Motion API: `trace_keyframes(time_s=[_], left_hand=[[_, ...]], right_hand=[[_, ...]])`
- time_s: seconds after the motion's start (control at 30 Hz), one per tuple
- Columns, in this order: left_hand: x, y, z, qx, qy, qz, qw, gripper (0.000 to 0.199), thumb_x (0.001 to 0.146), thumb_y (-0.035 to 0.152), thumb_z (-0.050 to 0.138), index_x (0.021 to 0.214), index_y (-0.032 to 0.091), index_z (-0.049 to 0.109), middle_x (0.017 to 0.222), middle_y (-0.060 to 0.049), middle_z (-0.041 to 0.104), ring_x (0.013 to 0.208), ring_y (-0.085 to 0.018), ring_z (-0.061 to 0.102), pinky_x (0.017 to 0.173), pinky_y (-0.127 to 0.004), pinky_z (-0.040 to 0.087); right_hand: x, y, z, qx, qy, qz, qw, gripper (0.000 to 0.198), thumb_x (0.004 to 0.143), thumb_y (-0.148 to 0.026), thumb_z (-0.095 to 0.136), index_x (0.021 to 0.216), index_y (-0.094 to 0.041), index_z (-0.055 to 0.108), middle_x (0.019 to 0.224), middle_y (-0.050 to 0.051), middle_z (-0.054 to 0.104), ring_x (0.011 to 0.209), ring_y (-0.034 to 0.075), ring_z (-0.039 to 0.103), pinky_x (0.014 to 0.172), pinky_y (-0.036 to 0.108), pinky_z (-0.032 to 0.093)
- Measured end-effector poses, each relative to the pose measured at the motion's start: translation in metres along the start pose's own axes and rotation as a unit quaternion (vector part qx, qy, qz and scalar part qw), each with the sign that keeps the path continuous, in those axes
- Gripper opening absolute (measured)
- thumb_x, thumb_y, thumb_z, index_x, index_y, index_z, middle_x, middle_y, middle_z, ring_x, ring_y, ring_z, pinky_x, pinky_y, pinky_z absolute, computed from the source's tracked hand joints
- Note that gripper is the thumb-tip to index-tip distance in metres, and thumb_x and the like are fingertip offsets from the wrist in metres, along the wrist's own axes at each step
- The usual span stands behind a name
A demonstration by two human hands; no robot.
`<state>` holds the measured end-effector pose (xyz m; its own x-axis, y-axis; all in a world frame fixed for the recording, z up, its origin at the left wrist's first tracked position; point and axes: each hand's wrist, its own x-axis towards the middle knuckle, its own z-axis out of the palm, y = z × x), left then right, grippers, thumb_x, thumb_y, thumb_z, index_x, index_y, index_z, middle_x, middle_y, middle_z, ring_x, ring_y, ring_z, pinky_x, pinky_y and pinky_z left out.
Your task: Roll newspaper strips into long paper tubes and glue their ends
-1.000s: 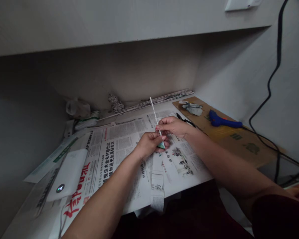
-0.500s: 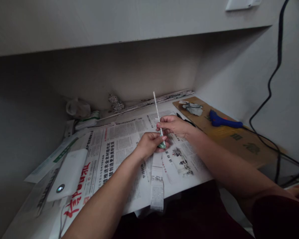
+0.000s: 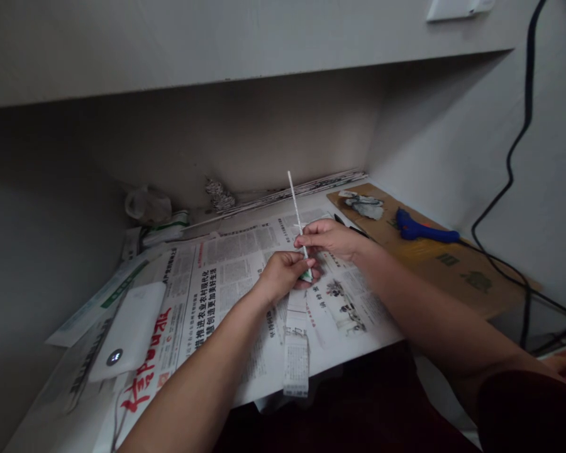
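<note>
A thin rolled paper stick [image 3: 293, 194] stands nearly upright between my hands, its top leaning slightly left. My left hand [image 3: 285, 274] is closed round its lower end, thumb on top, where a bit of green-and-white paper shows. Just above, my right hand [image 3: 327, 239] pinches the stick between thumb and fingers. A narrow newspaper strip [image 3: 295, 365] runs below my left hand toward the table's front edge; whether it joins the stick is hidden by the fingers. Newspaper sheets [image 3: 245, 251] lie flat under both hands.
On the right, a blue glue gun [image 3: 424, 231] and a crumpled grey piece [image 3: 365, 206] rest on cardboard [image 3: 457, 277]. A black cable [image 3: 509, 163] hangs there. Long paper sticks [image 3: 306, 187] lie at the back. A white power bank [image 3: 132, 327] is at left, beneath an overhanging ledge [image 3: 226, 44].
The stick's top has shifted slightly left and up, and the green-and-white paper at its lower end looks turned. The strip's end has moved a little left. Both hands stay nearly in place.
</note>
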<state>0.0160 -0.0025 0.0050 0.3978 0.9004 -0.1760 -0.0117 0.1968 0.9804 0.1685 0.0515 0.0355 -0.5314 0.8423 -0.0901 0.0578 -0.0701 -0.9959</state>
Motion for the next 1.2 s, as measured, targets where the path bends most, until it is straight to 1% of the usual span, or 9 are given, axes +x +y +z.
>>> trace_keyframes(time_s=[0.13,0.3,0.4,0.47,0.57,0.67,0.93,1.1,1.2], left_hand=[[-0.001,0.002,0.0,0.012,-0.003,0.009,1.0,0.031,0.073,0.041,0.066,0.076,0.01,0.067,0.076,-0.009,0.067,0.068,-0.013,0.062,0.061,-0.025,0.053],[0.001,0.001,-0.001,-0.002,0.003,0.006,1.0,0.036,0.07,0.045,0.068,0.079,0.011,0.067,0.077,-0.009,0.067,0.069,-0.014,0.063,0.061,-0.027,0.053],[0.001,0.0,-0.002,0.018,0.005,0.005,1.0,0.038,0.069,0.047,0.068,0.077,0.01,0.067,0.078,-0.01,0.067,0.07,-0.015,0.063,0.061,-0.027,0.053],[0.001,0.001,-0.002,0.018,0.004,0.004,1.0,0.038,0.07,0.047,0.068,0.078,0.01,0.067,0.077,-0.01,0.067,0.071,-0.015,0.063,0.061,-0.027,0.053],[-0.001,0.004,-0.002,-0.006,-0.002,0.002,1.0,0.039,0.07,0.046,0.068,0.084,0.01,0.067,0.077,-0.01,0.067,0.072,-0.017,0.064,0.062,-0.028,0.054],[-0.003,0.006,-0.002,-0.022,-0.012,-0.001,1.0,0.039,0.07,0.044,0.069,0.088,0.009,0.067,0.078,-0.01,0.068,0.072,-0.017,0.065,0.062,-0.028,0.054],[-0.001,0.004,-0.003,-0.006,-0.025,0.003,1.0,0.036,0.07,0.044,0.069,0.079,0.01,0.067,0.078,-0.01,0.067,0.07,-0.015,0.063,0.06,-0.026,0.053],[0.0,0.004,-0.004,-0.005,-0.013,-0.011,1.0,0.035,0.069,0.044,0.07,0.078,0.011,0.066,0.075,-0.008,0.067,0.067,-0.014,0.062,0.056,-0.024,0.052],[-0.001,0.005,-0.004,0.0,-0.017,-0.011,1.0,0.033,0.07,0.043,0.069,0.076,0.011,0.066,0.073,-0.008,0.067,0.065,-0.013,0.061,0.055,-0.023,0.051]], right_hand=[[0.003,0.003,0.001,0.0,0.053,-0.024,0.998,0.027,0.065,-0.036,0.075,0.066,-0.014,0.06,0.064,0.0,0.06,0.049,0.005,0.046,0.045,0.02,0.036],[0.001,0.002,0.004,-0.01,-0.005,-0.01,1.0,0.027,0.069,-0.039,0.071,0.073,-0.014,0.063,0.064,0.0,0.06,0.05,0.007,0.05,0.046,0.02,0.038],[0.0,0.002,0.006,-0.023,0.039,-0.013,0.999,0.031,0.066,-0.041,0.073,0.064,-0.014,0.058,0.054,-0.002,0.056,0.044,0.007,0.046,0.041,0.019,0.035],[0.0,0.002,0.006,-0.023,0.058,-0.024,0.998,0.031,0.066,-0.041,0.073,0.063,-0.014,0.059,0.058,0.0,0.059,0.046,0.007,0.048,0.041,0.019,0.037],[0.0,0.002,0.002,0.002,-0.005,-0.014,1.0,0.028,0.071,-0.041,0.069,0.078,-0.015,0.066,0.069,0.003,0.064,0.055,0.009,0.055,0.049,0.02,0.043],[0.0,0.003,-0.003,0.012,-0.057,0.003,0.998,0.028,0.073,-0.04,0.069,0.084,-0.014,0.067,0.067,0.003,0.064,0.056,0.01,0.056,0.05,0.021,0.044],[0.004,0.006,0.0,0.0,0.021,-0.045,0.999,0.027,0.07,-0.039,0.071,0.068,-0.013,0.064,0.072,0.003,0.065,0.056,0.007,0.053,0.051,0.02,0.041],[0.01,0.01,0.001,-0.063,0.034,-0.072,0.995,0.038,0.078,-0.05,0.059,0.081,-0.013,0.069,0.083,0.007,0.068,0.07,0.012,0.059,0.059,0.022,0.044],[0.017,0.012,-0.018,-0.179,0.136,-0.097,0.97,0.045,0.085,-0.053,0.046,0.09,-0.015,0.068,0.089,0.009,0.068,0.078,0.016,0.061,0.063,0.025,0.046]])
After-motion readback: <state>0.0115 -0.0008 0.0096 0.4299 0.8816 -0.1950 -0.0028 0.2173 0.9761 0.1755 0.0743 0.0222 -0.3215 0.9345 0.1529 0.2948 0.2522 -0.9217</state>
